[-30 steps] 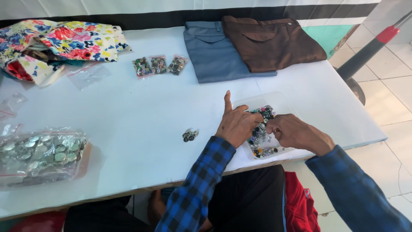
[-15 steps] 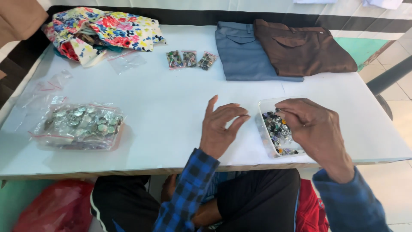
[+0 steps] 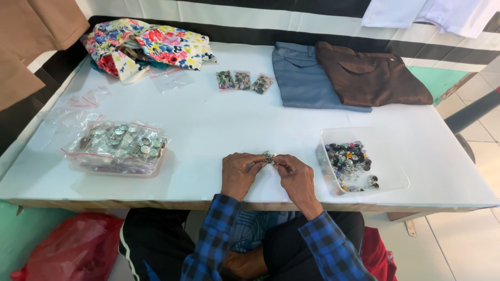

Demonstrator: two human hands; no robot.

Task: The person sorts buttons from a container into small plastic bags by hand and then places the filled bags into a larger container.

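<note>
Small bag of buttons (image 3: 269,156) pinched between both hands above white table (image 3: 208,125), near front edge. Left hand (image 3: 240,173) fingertips closed on its left side, right hand (image 3: 296,177) closed on its right; equally near. Long axis too small to tell. Clear tray of buttons (image 3: 388,171) just right of right hand; larger bag of silver buttons (image 3: 117,148) well left.
</note>
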